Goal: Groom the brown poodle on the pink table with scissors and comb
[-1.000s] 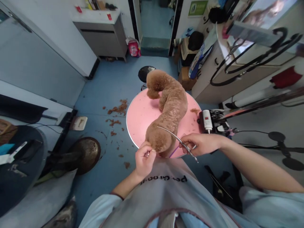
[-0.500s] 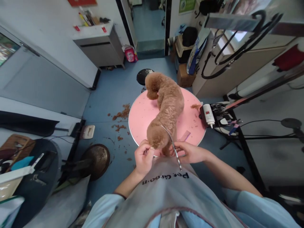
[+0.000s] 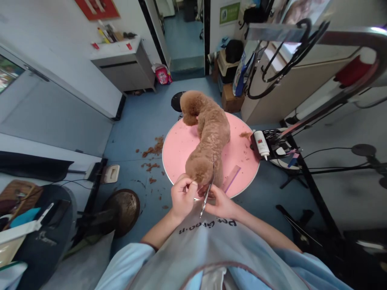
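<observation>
A curly brown dog stands on a round pink grooming table, its near end towards me. My left hand is closed in a pinch on fur at the near end of the dog. My right hand holds a pair of long, slim grooming scissors, fingers at the handles. The blades point away from me and lie along the right side of the dog's near end, close to my left fingertips. A flat comb lies on the table, right of the dog.
Brown hair clippings lie on the floor to the left. A tool holder with a white bottle sits at the table's right edge. A metal grooming arm with black loops rises on the right. A black stool stands behind the table.
My right hand has moved left with the scissors, swinging them more upright beside the dog's near end. My left hand keeps its pinch. The whole view has shifted slightly.
</observation>
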The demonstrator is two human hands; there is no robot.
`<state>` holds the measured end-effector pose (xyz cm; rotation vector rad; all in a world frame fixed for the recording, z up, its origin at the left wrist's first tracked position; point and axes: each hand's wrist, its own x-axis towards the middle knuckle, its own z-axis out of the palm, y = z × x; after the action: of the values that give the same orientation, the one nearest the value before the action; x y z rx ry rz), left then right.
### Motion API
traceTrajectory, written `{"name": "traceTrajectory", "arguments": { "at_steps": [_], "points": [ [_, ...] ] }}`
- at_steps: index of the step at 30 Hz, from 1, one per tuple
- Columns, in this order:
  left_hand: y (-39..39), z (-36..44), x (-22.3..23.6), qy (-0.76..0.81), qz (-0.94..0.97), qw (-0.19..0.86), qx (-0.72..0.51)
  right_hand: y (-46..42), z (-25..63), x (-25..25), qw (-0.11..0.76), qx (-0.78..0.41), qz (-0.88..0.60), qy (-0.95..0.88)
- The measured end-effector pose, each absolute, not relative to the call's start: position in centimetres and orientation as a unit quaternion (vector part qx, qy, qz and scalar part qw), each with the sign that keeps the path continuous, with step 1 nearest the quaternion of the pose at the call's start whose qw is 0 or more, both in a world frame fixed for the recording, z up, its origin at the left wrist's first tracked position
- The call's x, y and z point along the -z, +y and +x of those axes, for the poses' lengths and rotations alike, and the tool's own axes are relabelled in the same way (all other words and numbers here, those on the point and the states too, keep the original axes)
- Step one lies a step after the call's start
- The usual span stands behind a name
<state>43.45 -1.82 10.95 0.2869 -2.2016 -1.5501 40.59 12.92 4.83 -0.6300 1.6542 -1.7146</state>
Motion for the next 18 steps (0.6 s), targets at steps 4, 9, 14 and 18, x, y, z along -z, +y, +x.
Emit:
{"name": "traceTrajectory", "arguments": {
  "at_steps": [4, 9, 14, 18],
  "points": [
    [-1.9, 43.3, -11.0, -0.792, 0.097, 0.205, 0.567, 12.5, 41.2, -4.3, 0.335, 0.675, -0.209, 0.624],
    [-2.2, 43.6, -9.2, -0.748, 0.108, 0.156, 0.636, 13.5, 41.6, -3.5, 0.326, 0.695, -0.165, 0.619],
    [-1.3, 42.9, -5.5, -0.509, 0.199, -0.143, 0.825, 16.8, 41.0, -5.7, 0.218, 0.639, -0.140, 0.724],
    [-0.1, 40.5, -5.4, -0.165, 0.216, -0.285, 0.919, 16.8, 41.0, -10.4, 0.214, 0.510, -0.256, 0.793]
  ]
}}
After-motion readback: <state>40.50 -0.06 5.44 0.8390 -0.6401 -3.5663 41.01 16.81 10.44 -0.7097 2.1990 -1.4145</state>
